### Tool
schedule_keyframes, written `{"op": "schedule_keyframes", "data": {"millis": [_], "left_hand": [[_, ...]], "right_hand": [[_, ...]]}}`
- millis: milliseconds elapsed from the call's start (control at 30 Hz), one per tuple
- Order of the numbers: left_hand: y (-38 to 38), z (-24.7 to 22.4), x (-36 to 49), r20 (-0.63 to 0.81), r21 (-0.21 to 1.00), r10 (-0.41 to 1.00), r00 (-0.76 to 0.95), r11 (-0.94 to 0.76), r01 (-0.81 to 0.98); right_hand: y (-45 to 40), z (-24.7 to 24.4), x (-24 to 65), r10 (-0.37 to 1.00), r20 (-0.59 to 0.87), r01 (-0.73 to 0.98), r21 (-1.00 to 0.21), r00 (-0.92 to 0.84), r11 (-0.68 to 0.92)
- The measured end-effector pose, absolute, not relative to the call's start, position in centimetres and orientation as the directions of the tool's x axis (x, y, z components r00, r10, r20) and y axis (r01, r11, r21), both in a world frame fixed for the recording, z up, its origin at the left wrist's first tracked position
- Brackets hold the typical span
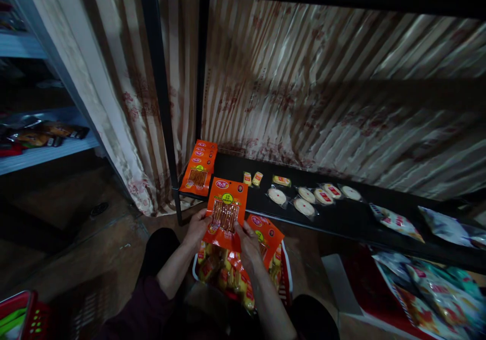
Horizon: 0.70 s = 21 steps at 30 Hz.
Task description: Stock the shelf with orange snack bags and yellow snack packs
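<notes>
An orange snack packet with a clear window showing brown sticks is held upright between my two hands. My left hand pinches its left edge, and my right hand grips its lower right side. Another orange packet lies just behind my right hand, on top of the basket; whether the hand also touches it I cannot tell. Below sits a red and white basket holding several small yellow-wrapped snacks. On the shelf's left end, several matching orange packets lie overlapped in a stack.
On the black shelf are small yellow packs, round pale packaged cakes and a white bag. A black post stands at its left end. A box of bags is at lower right, a red basket at lower left.
</notes>
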<state>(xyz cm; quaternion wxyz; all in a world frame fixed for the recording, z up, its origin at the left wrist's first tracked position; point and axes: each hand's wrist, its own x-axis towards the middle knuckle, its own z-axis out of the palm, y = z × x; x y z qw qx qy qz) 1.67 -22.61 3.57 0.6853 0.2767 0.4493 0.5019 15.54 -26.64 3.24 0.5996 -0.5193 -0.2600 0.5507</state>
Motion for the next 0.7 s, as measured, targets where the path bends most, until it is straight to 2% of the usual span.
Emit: {"op": "schedule_keyframes", "data": {"millis": [367, 467, 700], "left_hand": [[-17.9, 2.3, -0.1, -0.220, 0.936, 0.970, -0.100, 0.181, -0.304], [-16.3, 1.4, -0.9, -0.183, 0.952, 0.973, -0.138, 0.140, -0.272], [-13.7, 0.7, -1.9, -0.174, 0.943, 0.974, -0.148, 0.122, -0.309]], "right_hand": [[-20.9, 2.2, 13.5, 0.926, -0.281, -0.368, -0.913, 0.251, -0.177], [-19.1, 1.6, 12.9, 0.939, -0.242, -0.343, -0.927, 0.244, -0.149], [-16.4, 1.5, 11.6, 0.949, -0.241, -0.310, -0.935, 0.205, -0.171]]}}
